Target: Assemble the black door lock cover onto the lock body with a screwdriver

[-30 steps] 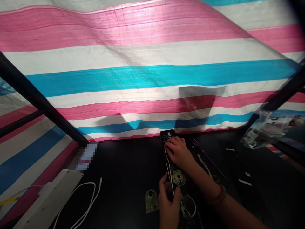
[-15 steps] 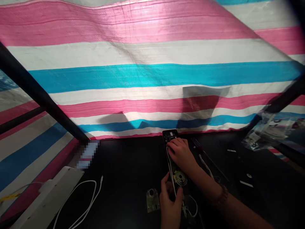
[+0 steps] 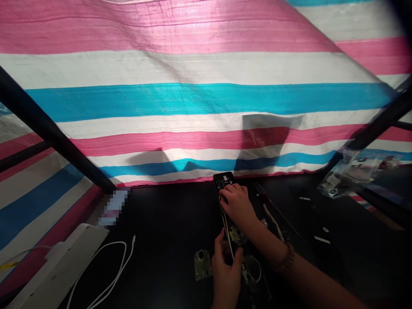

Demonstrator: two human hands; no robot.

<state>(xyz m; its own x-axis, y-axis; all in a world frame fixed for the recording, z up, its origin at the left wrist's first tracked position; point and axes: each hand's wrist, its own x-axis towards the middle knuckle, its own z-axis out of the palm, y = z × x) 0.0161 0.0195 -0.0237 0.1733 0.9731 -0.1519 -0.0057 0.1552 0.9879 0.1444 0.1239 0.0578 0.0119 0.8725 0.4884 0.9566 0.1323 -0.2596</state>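
A long narrow black device (image 3: 224,178) with exposed inner parts lies on the dark table, its far end near the striped sheet. My right hand (image 3: 237,206) rests over its upper part, fingers curled at its left edge beside a thin white cable (image 3: 227,227). Lower down, my left hand (image 3: 227,268) grips the near part, thumb on the right and fingers on the left. Between the hands a round metal part (image 3: 238,235) shows. A flat metal plate with a round hole (image 3: 202,268) lies left of my left hand.
A screwdriver (image 3: 278,210) and a pale strip (image 3: 273,221) lie right of the device. Clear plastic bags (image 3: 346,174) are at the far right. On the left are a white power strip (image 3: 64,266) and white cable (image 3: 124,268). Dark poles frame the striped sheet (image 3: 180,101).
The whole view has shifted slightly, so things appear a little further left. Both hands keep nearly the same places on the device.
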